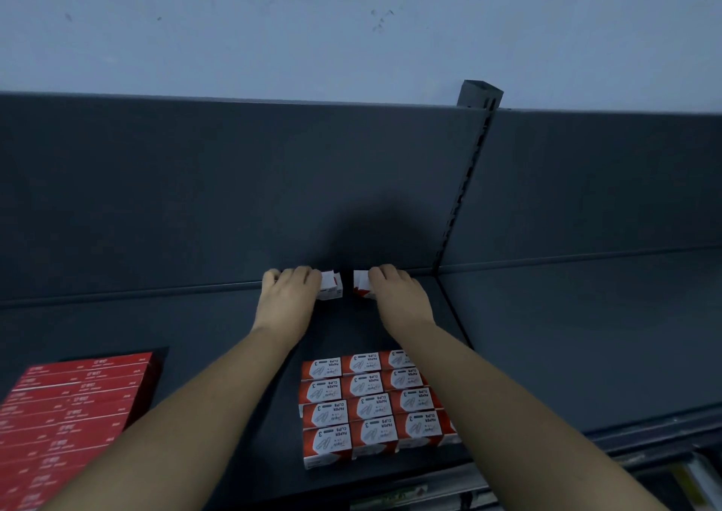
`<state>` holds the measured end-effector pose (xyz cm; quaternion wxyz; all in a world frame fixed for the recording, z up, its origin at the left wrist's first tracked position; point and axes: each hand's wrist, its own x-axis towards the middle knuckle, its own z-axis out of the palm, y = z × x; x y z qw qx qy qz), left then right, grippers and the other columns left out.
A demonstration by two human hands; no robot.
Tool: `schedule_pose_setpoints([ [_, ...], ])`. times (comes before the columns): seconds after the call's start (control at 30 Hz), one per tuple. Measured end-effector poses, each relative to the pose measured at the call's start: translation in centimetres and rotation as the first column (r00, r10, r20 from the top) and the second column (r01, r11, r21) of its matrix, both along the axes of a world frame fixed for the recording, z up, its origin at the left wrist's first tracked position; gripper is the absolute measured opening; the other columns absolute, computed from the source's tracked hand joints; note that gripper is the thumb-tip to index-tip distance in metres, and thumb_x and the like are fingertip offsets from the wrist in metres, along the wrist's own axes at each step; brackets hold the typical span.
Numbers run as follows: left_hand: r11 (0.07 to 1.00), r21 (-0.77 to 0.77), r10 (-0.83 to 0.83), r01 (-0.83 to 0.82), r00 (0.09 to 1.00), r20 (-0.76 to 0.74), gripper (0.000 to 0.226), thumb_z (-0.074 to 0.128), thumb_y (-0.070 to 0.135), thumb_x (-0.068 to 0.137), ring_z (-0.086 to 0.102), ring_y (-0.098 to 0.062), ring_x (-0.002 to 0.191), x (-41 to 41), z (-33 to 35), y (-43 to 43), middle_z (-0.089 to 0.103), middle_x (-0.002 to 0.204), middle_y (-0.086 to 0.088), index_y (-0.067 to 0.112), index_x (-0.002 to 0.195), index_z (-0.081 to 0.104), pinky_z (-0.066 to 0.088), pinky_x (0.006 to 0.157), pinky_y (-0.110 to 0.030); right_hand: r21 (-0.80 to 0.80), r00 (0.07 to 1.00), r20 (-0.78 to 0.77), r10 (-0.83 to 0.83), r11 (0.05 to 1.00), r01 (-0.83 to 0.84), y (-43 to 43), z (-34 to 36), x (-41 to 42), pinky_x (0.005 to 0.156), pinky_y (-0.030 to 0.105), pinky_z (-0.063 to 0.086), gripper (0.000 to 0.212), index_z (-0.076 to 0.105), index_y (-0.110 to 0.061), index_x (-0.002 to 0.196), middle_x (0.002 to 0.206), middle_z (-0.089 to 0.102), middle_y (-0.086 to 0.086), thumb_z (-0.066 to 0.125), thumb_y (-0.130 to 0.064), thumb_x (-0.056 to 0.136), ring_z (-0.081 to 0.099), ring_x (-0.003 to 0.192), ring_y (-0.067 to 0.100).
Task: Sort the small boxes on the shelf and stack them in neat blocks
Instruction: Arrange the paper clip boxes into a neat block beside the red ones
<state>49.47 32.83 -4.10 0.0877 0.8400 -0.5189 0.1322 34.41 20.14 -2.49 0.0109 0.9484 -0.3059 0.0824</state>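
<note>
Near left: block of flat red cardboard boxes (74, 405). Near centre: block of red-and-white paper clip boxes (367, 405), three wide, four deep, on the dark grey metal shelf (547, 334). Far, against the dark grey back panel (234, 182): left hand (289, 295) curled over the small red-and-white left box (331, 286), right hand (398, 295) curled over the matching right box (361, 282). There is a narrow gap between the two boxes. Can't tell if either is lifted.

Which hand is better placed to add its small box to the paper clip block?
Probably right: the right hand, gripping a small box, sits straight behind the paper clip block; the left hand lies left of it.
</note>
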Motion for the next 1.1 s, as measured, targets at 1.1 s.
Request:
schedule_pose_setpoints([
  [1.1, 0.862, -0.475, -0.416, -0.178, 0.288, -0.862, 0.022, 0.052, 0.029, 0.098, 0.068, -0.01, 0.076, -6.2, 5.2, 4.0, 0.073, 0.098, -0.001, 0.014, 0.112, 0.06, 0.049, 0.059, -0.017, 0.864, 0.74, 0.496, -0.454, 0.344, -0.368, 3.2, 5.8, -6.9, 0.058, 0.022, 0.052, 0.033, 0.068, -0.016, 0.109, 0.088, 0.073, 0.002, 0.054, -0.043, 0.096, 0.065, 0.062, 0.014],
])
